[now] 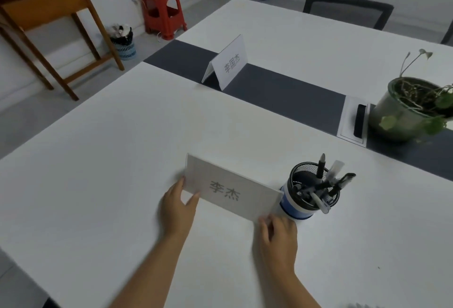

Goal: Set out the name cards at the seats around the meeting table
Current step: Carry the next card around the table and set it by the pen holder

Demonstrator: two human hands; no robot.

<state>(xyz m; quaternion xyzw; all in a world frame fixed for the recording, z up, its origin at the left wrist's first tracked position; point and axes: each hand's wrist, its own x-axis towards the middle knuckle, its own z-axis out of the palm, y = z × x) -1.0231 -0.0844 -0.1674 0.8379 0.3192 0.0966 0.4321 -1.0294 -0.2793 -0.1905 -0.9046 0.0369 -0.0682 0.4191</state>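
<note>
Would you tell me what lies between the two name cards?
Head view: only bare white tabletop between the held name card and the standing name card.

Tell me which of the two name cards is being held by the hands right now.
The near name card beside the pen holder, gripped by the left hand and right hand. The far name card stands alone on the dark centre strip.

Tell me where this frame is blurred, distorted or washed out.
Head view: motion blur smears both hands, left hand and right hand, and softens the near name card; the far name card is soft but legible. Wide-angle distortion bows the table edges. Lighting is flat and dim, no glare, faint shadows.
</note>
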